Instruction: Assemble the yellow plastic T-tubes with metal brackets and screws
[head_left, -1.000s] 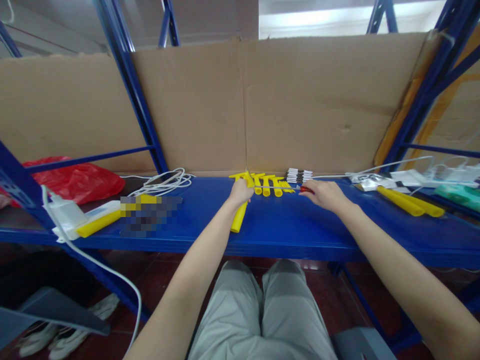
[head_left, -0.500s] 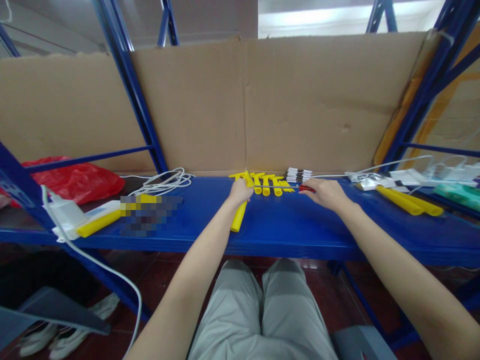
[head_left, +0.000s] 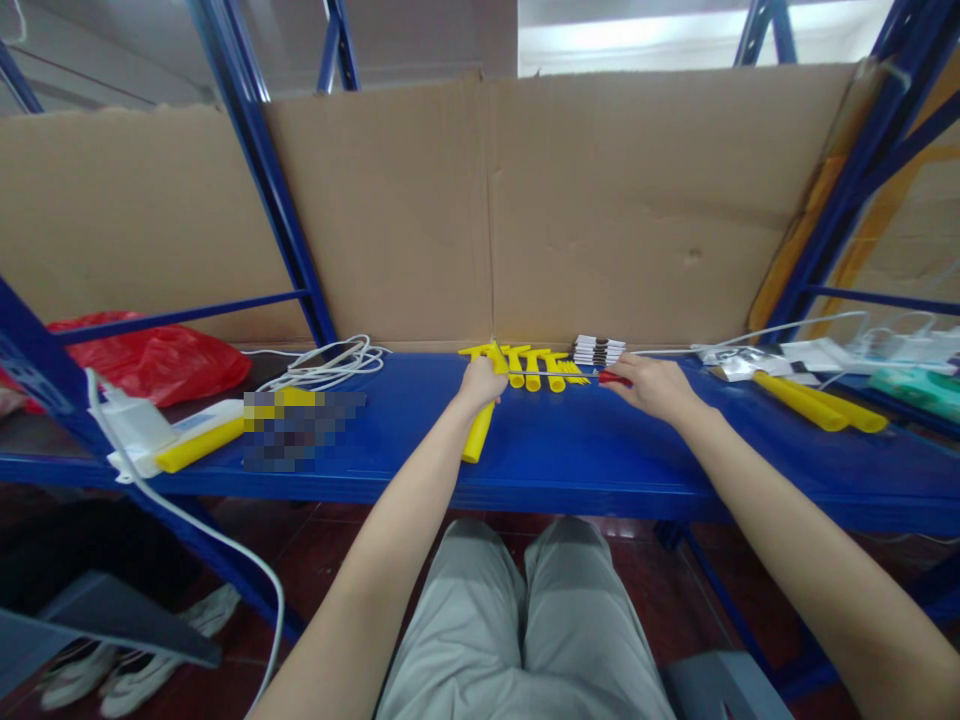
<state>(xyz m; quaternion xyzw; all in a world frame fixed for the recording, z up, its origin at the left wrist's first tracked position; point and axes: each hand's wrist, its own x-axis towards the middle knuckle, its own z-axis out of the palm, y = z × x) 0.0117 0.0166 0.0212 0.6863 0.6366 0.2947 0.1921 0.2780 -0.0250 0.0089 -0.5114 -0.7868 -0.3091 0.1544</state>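
My left hand (head_left: 482, 383) is closed around a yellow tube-shaped piece (head_left: 478, 434), whose lower end slants down toward the table's front edge. In my right hand (head_left: 651, 386) is the red handle of a screwdriver (head_left: 614, 378). Its long metal shaft runs level to the left and reaches the yellow piece at my left hand; the tip is hidden there. Behind the shaft lie several yellow T-shaped pieces (head_left: 532, 381) in a row, with small yellow parts (head_left: 574, 372) at their right end. A stack of white, dark-banded pieces (head_left: 598, 350) sits behind them.
The blue tabletop (head_left: 405, 430) backs onto a cardboard wall (head_left: 390, 220). Coiled white cable (head_left: 341, 362), a red plastic bag (head_left: 161, 360) and a white adapter (head_left: 135, 420) are at left. Yellow tubes (head_left: 802, 402) lie at right beside silver packets (head_left: 735, 361). Another person's shoes (head_left: 135, 680) show lower left.
Both hands stay in nearly the same place, still holding the yellow piece and the screwdriver. The view has shifted very slightly.
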